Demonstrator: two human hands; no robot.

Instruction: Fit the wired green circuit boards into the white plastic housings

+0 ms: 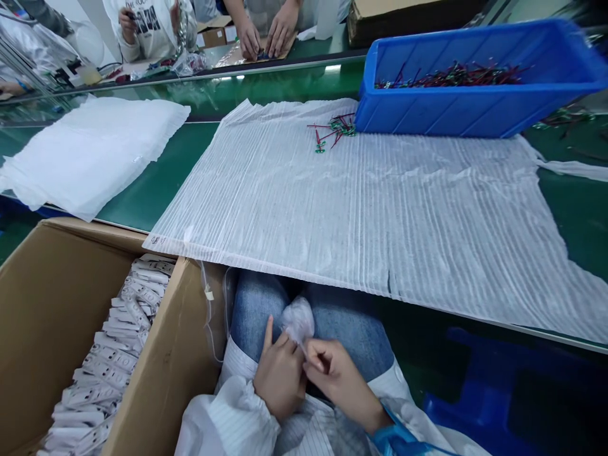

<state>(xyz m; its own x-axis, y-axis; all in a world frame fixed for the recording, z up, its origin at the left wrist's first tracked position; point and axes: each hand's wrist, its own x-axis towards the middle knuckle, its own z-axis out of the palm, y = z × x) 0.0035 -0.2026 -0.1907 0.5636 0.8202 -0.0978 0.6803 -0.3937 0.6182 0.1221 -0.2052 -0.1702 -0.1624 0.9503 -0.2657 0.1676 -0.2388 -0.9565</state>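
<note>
Left hand (279, 379) and right hand (333, 380) narrowly pinch a crumpled clear plastic bag (298, 320); white sheet (361, 209) edge lies just ahead, cardboard carton (166, 345) wall just left.

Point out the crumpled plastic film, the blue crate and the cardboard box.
Crumpled plastic film (298, 320), head view, its middle.
Blue crate (441, 111), head view, front wall.
Cardboard box (52, 316), head view, inner wall.
</note>
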